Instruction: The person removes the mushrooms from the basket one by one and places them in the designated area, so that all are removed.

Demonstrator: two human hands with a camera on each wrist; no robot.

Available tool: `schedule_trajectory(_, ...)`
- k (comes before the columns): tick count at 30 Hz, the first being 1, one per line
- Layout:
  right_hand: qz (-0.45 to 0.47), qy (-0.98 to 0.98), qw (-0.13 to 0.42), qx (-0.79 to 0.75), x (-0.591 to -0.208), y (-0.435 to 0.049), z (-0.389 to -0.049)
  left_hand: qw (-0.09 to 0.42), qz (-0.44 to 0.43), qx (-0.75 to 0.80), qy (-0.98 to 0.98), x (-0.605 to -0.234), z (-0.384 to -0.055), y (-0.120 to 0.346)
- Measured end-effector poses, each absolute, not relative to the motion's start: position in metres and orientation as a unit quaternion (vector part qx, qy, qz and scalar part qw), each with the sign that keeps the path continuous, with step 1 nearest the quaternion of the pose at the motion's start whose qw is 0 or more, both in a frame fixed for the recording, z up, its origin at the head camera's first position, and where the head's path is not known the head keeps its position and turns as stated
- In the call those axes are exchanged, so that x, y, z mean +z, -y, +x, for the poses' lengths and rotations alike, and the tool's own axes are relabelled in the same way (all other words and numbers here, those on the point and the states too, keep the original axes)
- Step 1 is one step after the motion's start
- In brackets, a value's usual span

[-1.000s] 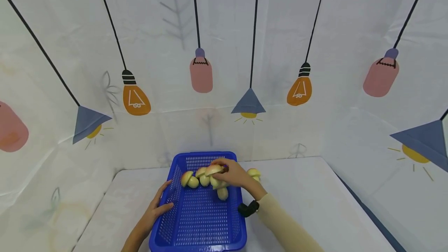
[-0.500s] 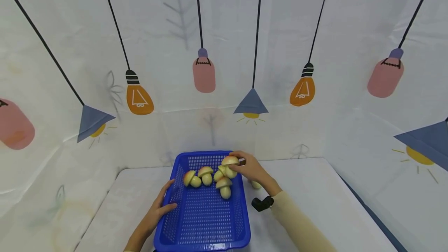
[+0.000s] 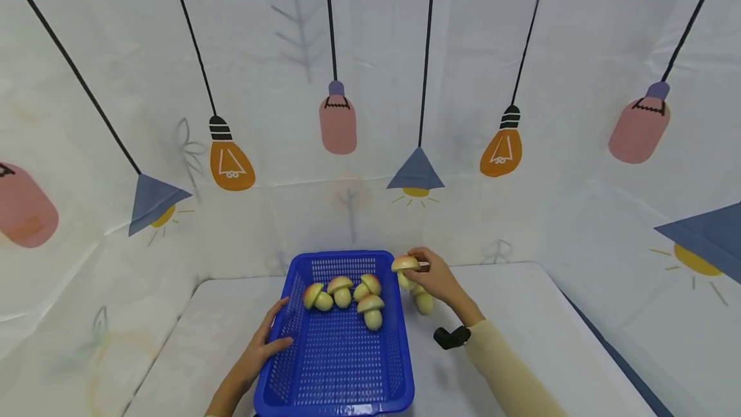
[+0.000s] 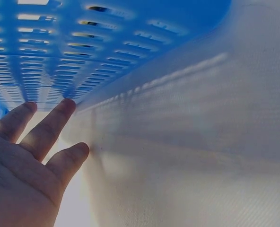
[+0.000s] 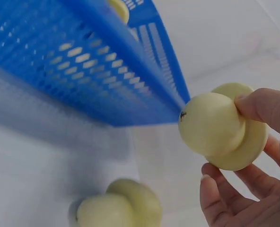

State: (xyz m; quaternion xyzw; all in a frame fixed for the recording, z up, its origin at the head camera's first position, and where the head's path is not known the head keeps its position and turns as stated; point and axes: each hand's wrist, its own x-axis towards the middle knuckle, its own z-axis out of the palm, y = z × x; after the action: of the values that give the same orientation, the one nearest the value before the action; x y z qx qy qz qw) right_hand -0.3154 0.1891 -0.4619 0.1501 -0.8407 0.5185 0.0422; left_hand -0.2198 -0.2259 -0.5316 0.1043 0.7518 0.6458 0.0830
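My right hand (image 3: 435,275) pinches a toy mushroom (image 3: 404,264) by its cap, just outside the right rim of the blue plastic basket (image 3: 402,352). In the right wrist view, the thumb (image 5: 263,106) lies on the cap, and the pale stem (image 5: 208,124) points toward the basket. My left hand (image 3: 255,349) holds the basket's left side, thumb over the rim. In the left wrist view, its other fingers (image 4: 50,127) lie nearly straight along the perforated outer wall. Several more mushrooms (image 3: 340,291) with reddish-yellow caps lie in the far half of the basket.
Another mushroom (image 3: 424,302) lies on the white table (image 3: 498,340), right of the basket and close below the right hand. A pale wall cloth (image 3: 370,217) printed with hanging lamps stands behind the table. A black band (image 3: 451,338) is on the right wrist.
My right hand has lifted the mushroom from among the others in the basket and carried it right, past the rim. The left hand keeps its place on the basket.
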Motion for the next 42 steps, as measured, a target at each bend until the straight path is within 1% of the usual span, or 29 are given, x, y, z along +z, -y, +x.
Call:
schedule_trajectory(11, 0.087, 0.849, 0.046, 0.519, -0.472, -0.221, -0.313, 0.097, 0.115, 0.647, -0.748, -0.53, -0.221, 0.227)
schedule_trajectory(18, 0.082, 0.855, 0.049, 0.51, -0.477, -0.236, -0.31, 0.101, 0.116, 0.653, -0.742, -0.528, -0.22, 0.228)
schedule_trajectory(26, 0.054, 0.858, 0.049, 0.508, -0.486, -0.249, -0.309, 0.098, 0.117, 0.655, -0.74, -0.529, -0.22, 0.228)
schedule_trajectory(35, 0.029, 0.864, 0.046, 0.5, -0.497, -0.262, -0.307, 0.096, 0.097, 0.652, -0.746, -0.532, -0.22, 0.226)
schedule_trajectory(42, 0.012, 0.87, 0.04, 0.492, -0.504, -0.269, -0.304, 0.094, 0.112, 0.651, -0.745, -0.531, -0.22, 0.226)
